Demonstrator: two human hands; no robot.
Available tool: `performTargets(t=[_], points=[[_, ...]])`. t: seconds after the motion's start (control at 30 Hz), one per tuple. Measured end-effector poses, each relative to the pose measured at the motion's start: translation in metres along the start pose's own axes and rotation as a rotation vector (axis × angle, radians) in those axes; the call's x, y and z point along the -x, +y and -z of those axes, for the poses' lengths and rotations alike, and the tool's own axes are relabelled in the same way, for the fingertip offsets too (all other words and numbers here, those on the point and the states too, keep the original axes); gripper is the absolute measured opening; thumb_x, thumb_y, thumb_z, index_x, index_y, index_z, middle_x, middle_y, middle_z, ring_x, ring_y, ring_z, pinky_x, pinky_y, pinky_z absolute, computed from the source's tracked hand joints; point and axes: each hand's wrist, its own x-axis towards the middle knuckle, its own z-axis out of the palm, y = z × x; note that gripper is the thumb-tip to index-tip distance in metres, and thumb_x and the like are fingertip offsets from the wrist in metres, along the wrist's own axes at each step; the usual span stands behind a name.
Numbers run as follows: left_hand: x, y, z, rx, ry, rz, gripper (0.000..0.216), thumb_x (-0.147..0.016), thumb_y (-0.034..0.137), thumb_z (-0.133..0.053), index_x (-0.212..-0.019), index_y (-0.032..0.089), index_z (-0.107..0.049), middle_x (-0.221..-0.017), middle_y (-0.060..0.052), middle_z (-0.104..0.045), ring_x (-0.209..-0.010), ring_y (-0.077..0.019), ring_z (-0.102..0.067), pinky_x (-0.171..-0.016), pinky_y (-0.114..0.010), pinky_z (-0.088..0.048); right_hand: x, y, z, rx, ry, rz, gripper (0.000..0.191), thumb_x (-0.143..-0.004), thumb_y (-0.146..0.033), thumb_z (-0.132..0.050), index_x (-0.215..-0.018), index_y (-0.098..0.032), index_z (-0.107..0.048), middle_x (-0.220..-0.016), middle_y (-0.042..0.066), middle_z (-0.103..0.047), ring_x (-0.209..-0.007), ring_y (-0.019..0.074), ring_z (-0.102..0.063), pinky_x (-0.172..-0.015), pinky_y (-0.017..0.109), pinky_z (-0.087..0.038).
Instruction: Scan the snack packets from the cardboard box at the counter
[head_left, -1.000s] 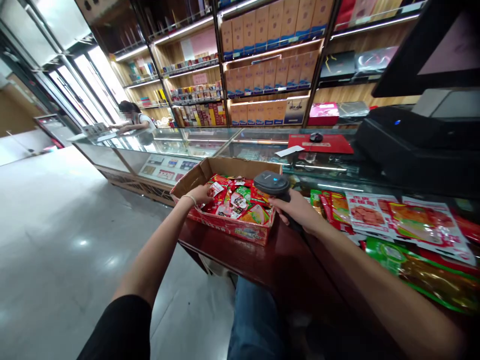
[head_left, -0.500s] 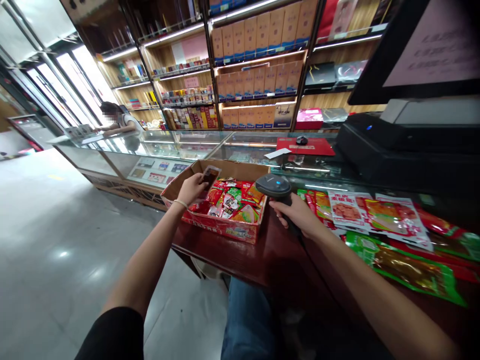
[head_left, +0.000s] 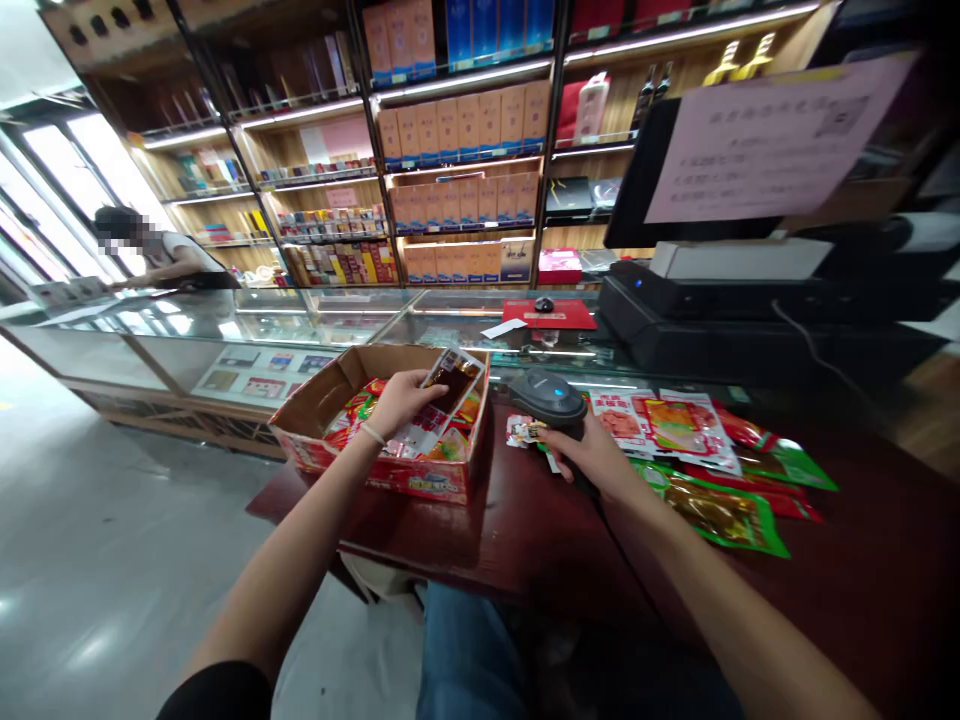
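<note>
My left hand (head_left: pixel 401 400) is closed on a clear snack packet (head_left: pixel 448 378) with dark contents, held over the open cardboard box (head_left: pixel 315 400) full of colourful snack packets. My right hand (head_left: pixel 589 455) grips the handle of a black barcode scanner (head_left: pixel 555 398), whose head points toward the held packet. Both hands hover above a dark red wooden table (head_left: pixel 517 530). Several flat snack packets (head_left: pixel 675 420) lie spread on the table to the right of the scanner, one small packet (head_left: pixel 523 431) just under its head.
A black register with screen (head_left: pixel 720 290) stands on the glass counter (head_left: pixel 315 310) behind. A red mouse mat (head_left: pixel 551 314) with a mouse lies there. Shelves of boxed goods fill the back wall. A person (head_left: pixel 161 255) leans on the counter far left. Grey floor lies left.
My left hand has lifted a packet out of the box and brought it right, toward the scanner. The view has swung rightward and upward.
</note>
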Motion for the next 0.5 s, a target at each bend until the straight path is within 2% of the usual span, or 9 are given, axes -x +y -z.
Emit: performTargets(t=[0.2, 0.37, 0.5], points=[[-0.006, 0.045, -0.036, -0.393, -0.08, -0.168, 0.029, -0.08, 0.041, -0.057, -0.083, 0.018, -0.075, -0.069, 0.0, -0.068, -0.065, -0.0159, -0.059, -0.059, -0.023, -0.036, 0.02, -0.002, 0.024, 0.1, -0.045, 0.008, 0.029, -0.079, -0.042, -0.067, -0.092, -0.021, -0.052, -0.047, -0.009, -0.049, -0.035, 0.0106, -0.045, -0.039, 0.023, -0.034], [-0.016, 0.069, -0.052, -0.614, -0.104, -0.257, 0.029, -0.081, 0.038, -0.056, -0.069, 0.017, -0.07, -0.062, -0.003, -0.065, -0.057, -0.0146, -0.053, -0.056, -0.025, -0.031, 0.031, 0.005, 0.042, 0.094, 0.0, -0.007, 0.029, -0.082, -0.042, -0.064, -0.096, -0.018, -0.056, -0.045, -0.008, -0.049, -0.035, 0.0106, -0.045, -0.04, 0.023, -0.034], [-0.017, 0.087, -0.061, -0.566, -0.117, -0.283, 0.025, -0.082, 0.036, -0.056, -0.089, 0.022, -0.076, -0.073, -0.001, -0.071, -0.067, -0.0169, -0.06, -0.06, -0.024, -0.035, 0.041, 0.008, 0.058, 0.042, 0.062, -0.033, 0.028, -0.081, -0.043, -0.065, -0.092, -0.019, -0.056, -0.043, -0.008, -0.048, -0.035, 0.0109, -0.044, -0.039, 0.022, -0.034]])
